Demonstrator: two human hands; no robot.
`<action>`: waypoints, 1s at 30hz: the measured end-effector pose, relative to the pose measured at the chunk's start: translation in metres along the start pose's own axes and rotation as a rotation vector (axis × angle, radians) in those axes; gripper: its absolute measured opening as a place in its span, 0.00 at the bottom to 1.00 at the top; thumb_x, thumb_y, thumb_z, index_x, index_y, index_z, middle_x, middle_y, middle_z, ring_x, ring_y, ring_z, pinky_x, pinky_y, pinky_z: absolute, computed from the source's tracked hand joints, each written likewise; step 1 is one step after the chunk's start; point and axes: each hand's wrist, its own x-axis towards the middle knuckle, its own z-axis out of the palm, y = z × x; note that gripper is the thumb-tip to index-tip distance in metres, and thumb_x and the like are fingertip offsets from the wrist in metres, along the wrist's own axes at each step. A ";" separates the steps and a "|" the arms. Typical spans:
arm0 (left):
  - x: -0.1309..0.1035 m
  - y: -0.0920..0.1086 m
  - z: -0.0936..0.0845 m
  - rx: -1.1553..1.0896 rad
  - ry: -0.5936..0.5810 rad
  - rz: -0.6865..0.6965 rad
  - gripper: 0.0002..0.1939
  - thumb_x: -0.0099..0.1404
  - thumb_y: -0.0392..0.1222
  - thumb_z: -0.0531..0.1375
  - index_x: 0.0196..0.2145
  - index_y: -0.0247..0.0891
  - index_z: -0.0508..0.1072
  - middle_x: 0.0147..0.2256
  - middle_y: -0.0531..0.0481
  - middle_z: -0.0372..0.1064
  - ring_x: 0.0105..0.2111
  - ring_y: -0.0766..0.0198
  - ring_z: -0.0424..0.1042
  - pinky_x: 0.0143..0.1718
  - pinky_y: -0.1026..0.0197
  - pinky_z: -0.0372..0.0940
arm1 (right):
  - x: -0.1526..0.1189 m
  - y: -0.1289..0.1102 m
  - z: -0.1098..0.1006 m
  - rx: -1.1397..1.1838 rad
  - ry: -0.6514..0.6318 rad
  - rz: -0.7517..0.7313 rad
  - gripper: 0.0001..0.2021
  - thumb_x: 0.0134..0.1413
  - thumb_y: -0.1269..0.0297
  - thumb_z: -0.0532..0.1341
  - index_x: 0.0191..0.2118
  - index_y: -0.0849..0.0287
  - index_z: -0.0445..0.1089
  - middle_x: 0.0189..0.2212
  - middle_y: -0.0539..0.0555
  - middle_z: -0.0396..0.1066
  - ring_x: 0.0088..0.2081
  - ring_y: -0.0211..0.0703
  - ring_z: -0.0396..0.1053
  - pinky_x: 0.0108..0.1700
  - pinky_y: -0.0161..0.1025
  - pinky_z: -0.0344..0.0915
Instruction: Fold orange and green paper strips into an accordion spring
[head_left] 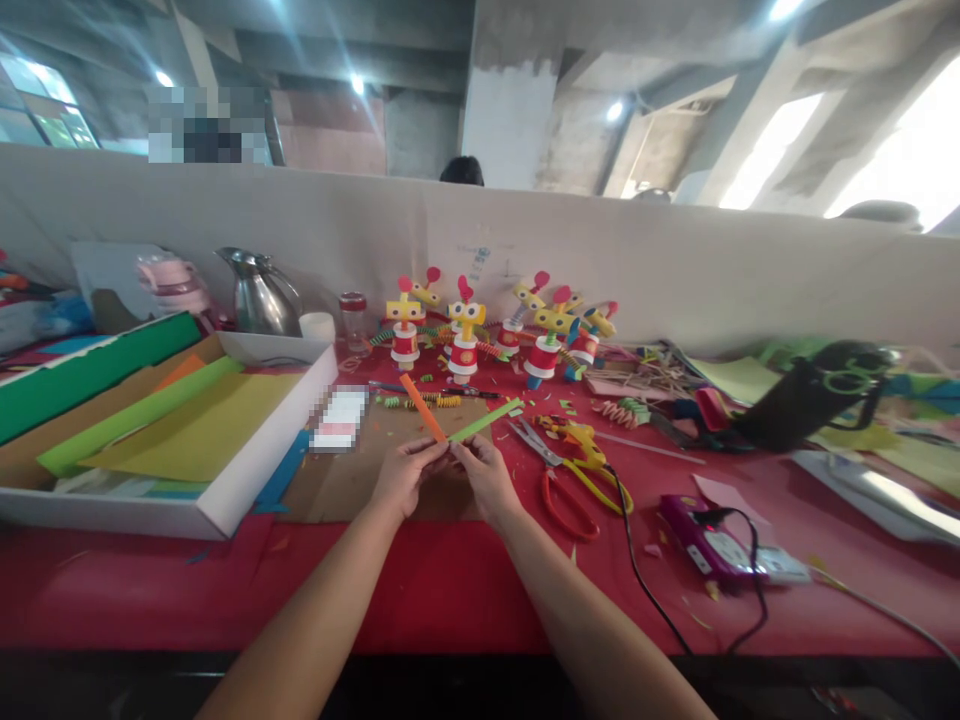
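An orange paper strip and a green paper strip meet at their lower ends in a V. My left hand pinches the orange strip near the joined end. The green strip's lower end is between the fingers of my right hand. Both hands are close together above a brown cardboard sheet. Folded paper springs lie just beyond them. To the right of my right hand are scissors with red and yellow handles and a yellow glue gun.
Several paper robot figures stand at the back. A white box of coloured paper sits left, near a steel jug. At right are a purple power strip, cables and a black bottle. A person's head shows beyond the partition.
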 end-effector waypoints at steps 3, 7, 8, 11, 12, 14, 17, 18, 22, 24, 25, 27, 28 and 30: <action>0.000 0.002 0.000 -0.018 0.001 -0.006 0.14 0.40 0.37 0.73 0.28 0.31 0.80 0.28 0.45 0.78 0.29 0.65 0.74 0.36 0.65 0.68 | -0.001 -0.002 -0.001 0.082 -0.015 0.005 0.09 0.44 0.62 0.67 0.33 0.56 0.70 0.26 0.47 0.70 0.28 0.36 0.67 0.32 0.33 0.61; 0.001 0.003 -0.001 -0.016 -0.020 -0.002 0.13 0.42 0.37 0.72 0.29 0.32 0.80 0.29 0.47 0.78 0.29 0.67 0.74 0.35 0.67 0.67 | -0.004 -0.007 -0.002 0.087 -0.042 0.012 0.07 0.43 0.62 0.67 0.30 0.57 0.70 0.25 0.47 0.70 0.27 0.35 0.66 0.30 0.32 0.60; 0.001 0.003 -0.002 -0.013 -0.016 -0.006 0.13 0.42 0.37 0.72 0.29 0.32 0.80 0.29 0.47 0.78 0.29 0.67 0.74 0.35 0.67 0.67 | -0.004 -0.008 -0.002 0.081 -0.043 0.013 0.07 0.43 0.62 0.67 0.29 0.57 0.70 0.24 0.47 0.69 0.26 0.35 0.65 0.30 0.32 0.59; 0.002 0.002 -0.002 0.005 0.001 -0.019 0.14 0.41 0.37 0.72 0.28 0.32 0.80 0.28 0.48 0.77 0.28 0.67 0.74 0.33 0.68 0.67 | -0.004 -0.008 -0.002 0.042 -0.014 0.012 0.08 0.43 0.60 0.67 0.28 0.58 0.71 0.23 0.47 0.70 0.26 0.35 0.65 0.29 0.33 0.60; 0.002 0.002 -0.002 0.016 0.003 -0.020 0.14 0.41 0.37 0.73 0.28 0.32 0.80 0.27 0.48 0.77 0.28 0.68 0.73 0.33 0.68 0.67 | -0.003 -0.007 -0.002 0.029 0.002 0.011 0.08 0.42 0.59 0.67 0.28 0.58 0.71 0.23 0.48 0.70 0.26 0.36 0.66 0.29 0.33 0.60; 0.002 0.002 -0.002 0.036 0.001 -0.018 0.14 0.40 0.37 0.73 0.28 0.32 0.80 0.26 0.47 0.77 0.27 0.68 0.73 0.32 0.68 0.67 | -0.001 -0.005 -0.002 0.021 0.021 0.013 0.10 0.41 0.58 0.68 0.27 0.58 0.72 0.22 0.48 0.71 0.26 0.37 0.66 0.29 0.34 0.61; 0.002 0.003 -0.002 0.037 -0.018 -0.025 0.15 0.40 0.36 0.73 0.29 0.31 0.80 0.26 0.46 0.77 0.28 0.67 0.73 0.34 0.67 0.67 | 0.000 -0.003 -0.003 0.056 0.005 0.013 0.10 0.41 0.58 0.68 0.27 0.59 0.71 0.23 0.49 0.71 0.25 0.36 0.66 0.30 0.34 0.62; 0.002 0.003 -0.002 0.032 -0.016 -0.027 0.15 0.40 0.36 0.73 0.29 0.30 0.80 0.26 0.46 0.77 0.28 0.67 0.73 0.34 0.67 0.67 | 0.000 -0.003 -0.003 0.060 -0.004 0.010 0.10 0.42 0.57 0.67 0.28 0.59 0.71 0.23 0.49 0.72 0.25 0.36 0.66 0.30 0.34 0.62; 0.003 0.003 -0.004 0.033 0.025 -0.025 0.13 0.39 0.34 0.73 0.26 0.31 0.79 0.25 0.47 0.76 0.26 0.67 0.72 0.32 0.65 0.67 | -0.002 -0.007 -0.002 -0.017 0.015 0.000 0.11 0.41 0.57 0.68 0.27 0.59 0.71 0.23 0.49 0.72 0.25 0.36 0.66 0.29 0.34 0.61; 0.004 0.003 -0.004 0.045 0.040 -0.023 0.13 0.38 0.34 0.73 0.25 0.32 0.79 0.25 0.47 0.76 0.25 0.67 0.72 0.32 0.65 0.67 | -0.003 -0.008 -0.001 -0.060 0.031 -0.005 0.11 0.41 0.57 0.68 0.26 0.59 0.71 0.22 0.49 0.72 0.24 0.36 0.65 0.28 0.33 0.60; 0.003 0.003 -0.004 0.053 0.045 -0.021 0.13 0.38 0.34 0.73 0.25 0.32 0.79 0.25 0.47 0.76 0.24 0.67 0.72 0.31 0.64 0.67 | -0.003 -0.009 0.000 -0.065 0.032 -0.010 0.10 0.41 0.57 0.68 0.26 0.59 0.71 0.22 0.49 0.72 0.24 0.36 0.65 0.27 0.33 0.59; 0.003 0.003 -0.003 0.069 0.054 -0.009 0.15 0.37 0.36 0.74 0.26 0.32 0.80 0.24 0.46 0.76 0.24 0.66 0.71 0.32 0.62 0.67 | -0.004 -0.010 0.000 -0.041 0.021 -0.024 0.10 0.42 0.58 0.68 0.26 0.58 0.71 0.22 0.48 0.71 0.24 0.35 0.64 0.27 0.33 0.59; 0.002 0.003 -0.002 0.078 0.060 0.000 0.16 0.36 0.36 0.74 0.27 0.32 0.80 0.24 0.46 0.76 0.24 0.65 0.72 0.32 0.62 0.67 | -0.004 -0.010 0.000 -0.018 0.011 -0.031 0.09 0.42 0.59 0.67 0.27 0.58 0.71 0.23 0.48 0.71 0.24 0.35 0.64 0.28 0.33 0.59; 0.001 0.003 -0.001 0.097 0.068 0.019 0.18 0.36 0.37 0.74 0.28 0.32 0.80 0.24 0.46 0.76 0.25 0.63 0.72 0.34 0.60 0.67 | -0.004 -0.009 0.000 0.029 -0.007 -0.034 0.08 0.42 0.60 0.68 0.28 0.58 0.72 0.24 0.48 0.72 0.26 0.35 0.65 0.29 0.33 0.60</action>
